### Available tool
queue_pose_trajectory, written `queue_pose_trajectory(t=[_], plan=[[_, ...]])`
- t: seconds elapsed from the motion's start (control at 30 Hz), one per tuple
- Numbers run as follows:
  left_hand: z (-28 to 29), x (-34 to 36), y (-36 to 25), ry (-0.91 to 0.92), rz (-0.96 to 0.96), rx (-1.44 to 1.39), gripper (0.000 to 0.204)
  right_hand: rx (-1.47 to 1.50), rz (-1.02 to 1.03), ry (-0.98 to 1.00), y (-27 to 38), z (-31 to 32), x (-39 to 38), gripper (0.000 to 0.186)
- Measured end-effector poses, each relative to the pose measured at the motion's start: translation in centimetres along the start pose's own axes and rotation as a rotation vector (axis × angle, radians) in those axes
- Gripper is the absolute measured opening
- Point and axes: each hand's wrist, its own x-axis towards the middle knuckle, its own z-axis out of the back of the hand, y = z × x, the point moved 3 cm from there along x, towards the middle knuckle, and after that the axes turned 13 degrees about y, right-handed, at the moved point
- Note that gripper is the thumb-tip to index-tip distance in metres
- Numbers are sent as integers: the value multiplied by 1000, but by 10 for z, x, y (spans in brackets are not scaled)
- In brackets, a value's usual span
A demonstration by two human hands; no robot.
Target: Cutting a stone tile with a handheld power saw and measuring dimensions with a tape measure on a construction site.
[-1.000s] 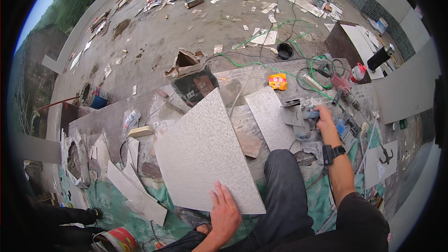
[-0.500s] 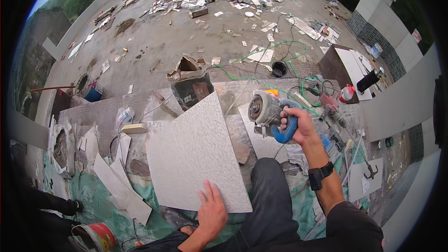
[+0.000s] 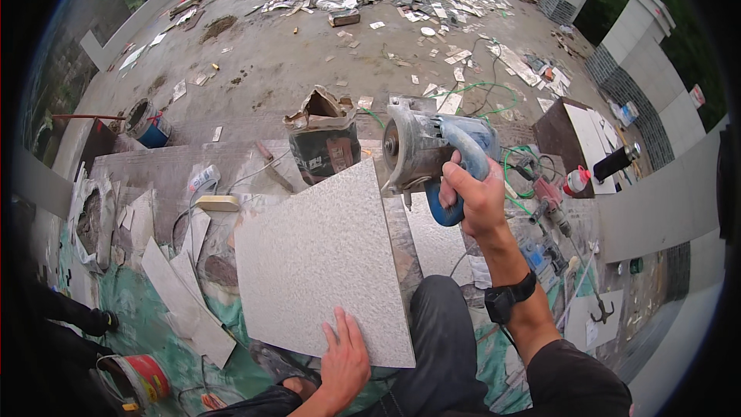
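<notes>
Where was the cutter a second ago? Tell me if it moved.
Yes. The right hand lifted the cutter off the cluttered bench, left toward the speckled tile.

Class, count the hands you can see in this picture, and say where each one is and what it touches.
2. The left hand presses flat on the near edge of the large grey tile. The right hand grips the blue-handled power cutter above the tile's far right corner. No other hands show.

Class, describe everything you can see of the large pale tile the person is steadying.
The tile is a big square slab, light grey with a fine speckled surface, looking like ceramic or stone. It lies flat, turned corner-wise, over scrap pieces and green sheeting. The left hand presses on its near edge. The right hand holds a blue-handled cutter at its far right corner. No cut line is visible.
</notes>
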Motion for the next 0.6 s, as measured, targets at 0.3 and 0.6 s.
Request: queue_pose_trajectory(t=[0.3,0.6], plan=[[-2,1,4,-25,-5,22,65,-44,-3,11,-18,-5,12,13],[-6,4,6,35,-15,36,80,-37,8,-6,-23,-1,23,14]])
